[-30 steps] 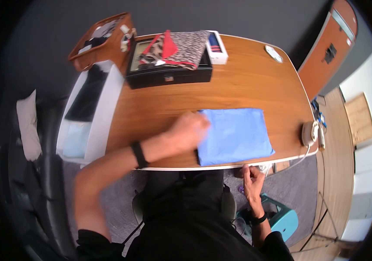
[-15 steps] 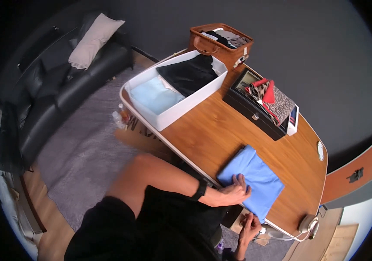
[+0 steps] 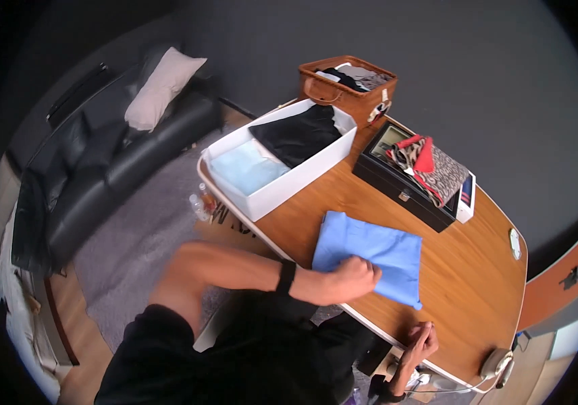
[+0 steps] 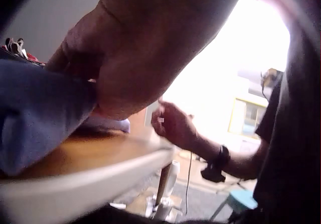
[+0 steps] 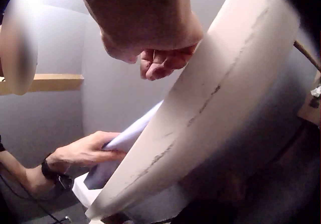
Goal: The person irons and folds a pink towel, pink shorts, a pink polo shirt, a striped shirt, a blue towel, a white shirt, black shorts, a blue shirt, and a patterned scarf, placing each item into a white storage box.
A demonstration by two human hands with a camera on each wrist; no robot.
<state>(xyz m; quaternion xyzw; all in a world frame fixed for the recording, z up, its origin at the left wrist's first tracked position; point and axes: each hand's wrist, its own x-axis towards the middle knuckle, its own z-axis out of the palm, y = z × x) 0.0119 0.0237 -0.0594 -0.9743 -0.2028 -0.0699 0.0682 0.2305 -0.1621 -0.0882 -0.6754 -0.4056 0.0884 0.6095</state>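
Note:
A folded blue cloth (image 3: 377, 253) lies on the wooden table near its front edge. My left hand (image 3: 350, 280), with a dark band at the wrist, reaches over its near side and grips it. In the right wrist view the left hand (image 5: 90, 151) has the edge of the blue cloth (image 5: 135, 128) between thumb and fingers. The blue cloth (image 4: 40, 108) bulges up beside that hand in the left wrist view. My right hand (image 3: 421, 341) hovers by the table edge, right of the cloth, fingers loosely curled with nothing visible in them.
A white box (image 3: 302, 185) holding black and pale blue cloth stands at the table's left, beside a brown basket (image 3: 343, 98). Behind the blue cloth is a black case (image 3: 397, 185) with a patterned scarf (image 3: 444, 175) on top. A white corded device (image 3: 497, 363) sits at the right corner.
The view has swung left. The left hand has come down onto the blue cloth, which has turned and shifted left, away from the front edge. The right hand has risen beside the table edge.

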